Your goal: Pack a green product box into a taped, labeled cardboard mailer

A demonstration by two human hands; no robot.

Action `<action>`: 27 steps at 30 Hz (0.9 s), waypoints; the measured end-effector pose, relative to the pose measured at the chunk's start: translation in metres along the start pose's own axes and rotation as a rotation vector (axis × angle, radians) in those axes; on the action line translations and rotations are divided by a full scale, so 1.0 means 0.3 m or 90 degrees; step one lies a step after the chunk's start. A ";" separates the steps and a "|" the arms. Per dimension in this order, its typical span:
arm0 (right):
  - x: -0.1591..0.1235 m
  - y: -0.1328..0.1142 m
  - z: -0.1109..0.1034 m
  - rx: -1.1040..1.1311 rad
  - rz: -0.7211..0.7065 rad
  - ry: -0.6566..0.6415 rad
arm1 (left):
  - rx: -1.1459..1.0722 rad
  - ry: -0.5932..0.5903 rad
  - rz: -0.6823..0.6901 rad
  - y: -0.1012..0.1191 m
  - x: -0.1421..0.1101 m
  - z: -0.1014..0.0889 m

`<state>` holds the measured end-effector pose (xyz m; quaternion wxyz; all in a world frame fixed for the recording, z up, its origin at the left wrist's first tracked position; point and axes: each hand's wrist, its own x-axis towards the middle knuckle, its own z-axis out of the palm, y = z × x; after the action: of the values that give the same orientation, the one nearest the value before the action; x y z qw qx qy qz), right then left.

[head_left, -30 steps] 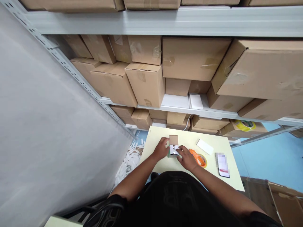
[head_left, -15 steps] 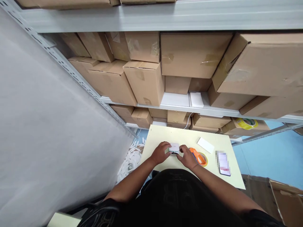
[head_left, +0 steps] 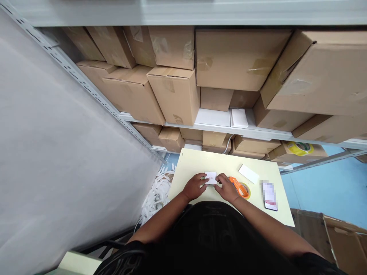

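Left hand (head_left: 195,187) and right hand (head_left: 228,188) clasp a squarish white box (head_left: 211,176) from opposite sides on a smooth, pale table (head_left: 190,162).

The small printed box (head_left: 212,178) looks like smooth white paperboard, and the plain white box (head_left: 249,174) has a smooth, matt face. The tabletop (head_left: 195,162) reads as a smooth cream laminate. The tape dispenser (head_left: 236,185) is bright orange plastic; the yellow tape roll (head_left: 300,148) is glossy film. Matt brown corrugated cardboard makes the cartons (head_left: 241,57), crossed by shiny clear tape. The shelving rack (head_left: 183,15) appears to be smooth painted metal, and the T-shirt (head_left: 212,236) is soft black cloth.
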<state>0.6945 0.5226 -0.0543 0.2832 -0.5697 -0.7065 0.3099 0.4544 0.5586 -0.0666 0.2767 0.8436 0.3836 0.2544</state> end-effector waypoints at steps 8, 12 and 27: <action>0.020 0.003 0.006 0.075 0.067 0.009 | 0.110 -0.008 0.040 0.007 0.003 -0.008; 0.027 -0.009 -0.011 0.079 0.106 0.001 | 0.119 -0.014 0.014 0.016 0.005 -0.026; 0.013 0.015 0.014 0.086 0.164 -0.016 | 0.042 -0.052 -0.002 0.015 -0.033 0.002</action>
<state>0.6934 0.5267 -0.0603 0.2700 -0.6316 -0.6082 0.3979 0.4514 0.5482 -0.0664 0.2648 0.8612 0.3815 0.2068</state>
